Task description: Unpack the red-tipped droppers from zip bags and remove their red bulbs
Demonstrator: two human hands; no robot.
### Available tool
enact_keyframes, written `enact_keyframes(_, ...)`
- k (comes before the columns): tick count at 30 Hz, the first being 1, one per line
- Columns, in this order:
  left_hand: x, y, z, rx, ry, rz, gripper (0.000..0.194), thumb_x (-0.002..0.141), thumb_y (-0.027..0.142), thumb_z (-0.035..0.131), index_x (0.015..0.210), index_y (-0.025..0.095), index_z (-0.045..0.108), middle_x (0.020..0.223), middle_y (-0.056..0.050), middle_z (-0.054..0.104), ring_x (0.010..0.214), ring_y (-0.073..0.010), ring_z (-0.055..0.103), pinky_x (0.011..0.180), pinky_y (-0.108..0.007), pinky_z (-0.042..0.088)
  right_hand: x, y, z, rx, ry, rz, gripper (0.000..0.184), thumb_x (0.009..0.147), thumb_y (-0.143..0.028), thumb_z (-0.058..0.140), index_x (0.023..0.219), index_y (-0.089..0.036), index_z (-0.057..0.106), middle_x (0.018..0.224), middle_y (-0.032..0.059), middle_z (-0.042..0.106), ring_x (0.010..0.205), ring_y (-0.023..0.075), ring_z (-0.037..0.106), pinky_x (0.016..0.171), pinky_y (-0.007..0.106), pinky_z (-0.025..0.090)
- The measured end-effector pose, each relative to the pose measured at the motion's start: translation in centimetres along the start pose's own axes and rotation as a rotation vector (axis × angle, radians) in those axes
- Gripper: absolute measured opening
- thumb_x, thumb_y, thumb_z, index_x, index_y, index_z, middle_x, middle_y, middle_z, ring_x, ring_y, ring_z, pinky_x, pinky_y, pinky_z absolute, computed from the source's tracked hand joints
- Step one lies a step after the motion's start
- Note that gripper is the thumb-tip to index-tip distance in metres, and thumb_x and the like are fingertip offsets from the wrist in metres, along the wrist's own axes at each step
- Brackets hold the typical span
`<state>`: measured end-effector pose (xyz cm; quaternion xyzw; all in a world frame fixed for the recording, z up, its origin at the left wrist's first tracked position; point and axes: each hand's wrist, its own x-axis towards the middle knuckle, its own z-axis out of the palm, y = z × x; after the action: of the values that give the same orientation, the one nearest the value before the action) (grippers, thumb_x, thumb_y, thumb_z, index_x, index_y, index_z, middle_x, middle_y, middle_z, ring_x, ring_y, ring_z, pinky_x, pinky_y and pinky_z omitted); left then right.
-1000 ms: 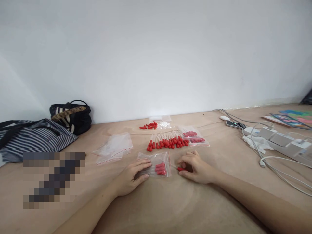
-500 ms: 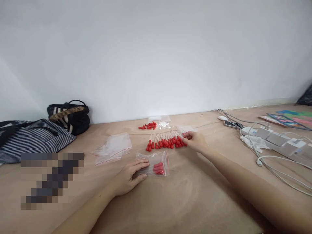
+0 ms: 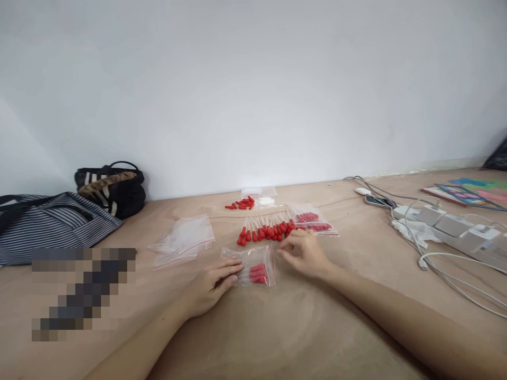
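A clear zip bag (image 3: 243,257) with a few red pieces (image 3: 258,273) inside lies flat on the table. My left hand (image 3: 216,279) rests over the bag's left end, fingers stretched out and thumb apart. Just right of the bag's red-lined edge is my right hand (image 3: 303,256), its fingers curved and a gap between thumb and forefinger; nothing shows in it. Behind both hands a row of thin pale sticks with red bulb-shaped ends (image 3: 269,232) fans out. My right hand partly hides the row's right end.
Filled zip bags (image 3: 312,219) lie behind my right hand, flat bags (image 3: 186,235) to the left. Loose red pieces (image 3: 243,203) lie near the wall. A striped bag (image 3: 63,224) and black bag (image 3: 113,190) stand left; a power strip (image 3: 455,232) with cables lies right.
My right hand has moved left and towards me, from the right end of the stick row to beside the zip bag. The filled bags behind it now show. My left hand stays in place.
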<state>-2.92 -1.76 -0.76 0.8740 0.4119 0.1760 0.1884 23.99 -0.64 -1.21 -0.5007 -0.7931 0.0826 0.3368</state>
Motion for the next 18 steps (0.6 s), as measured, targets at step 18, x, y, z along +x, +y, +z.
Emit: enact_keyframes(18, 0.6, 0.1, 1.6, 0.103, 0.156, -0.014, 0.03, 0.08, 0.036, 0.049, 0.101, 0.021, 0.064, 0.105, -0.004, 0.065, 0.104, -0.0212, 0.056, 0.093, -0.04, 0.044, 0.3, -1.9, 1.6, 0.272, -0.404, -0.249, 0.039, 0.066, -0.034, 0.066, 0.105, -0.028, 0.061, 0.1, -0.0005, 0.061, 0.094, 0.0165, 0.051, 0.087, 0.03, 0.034)
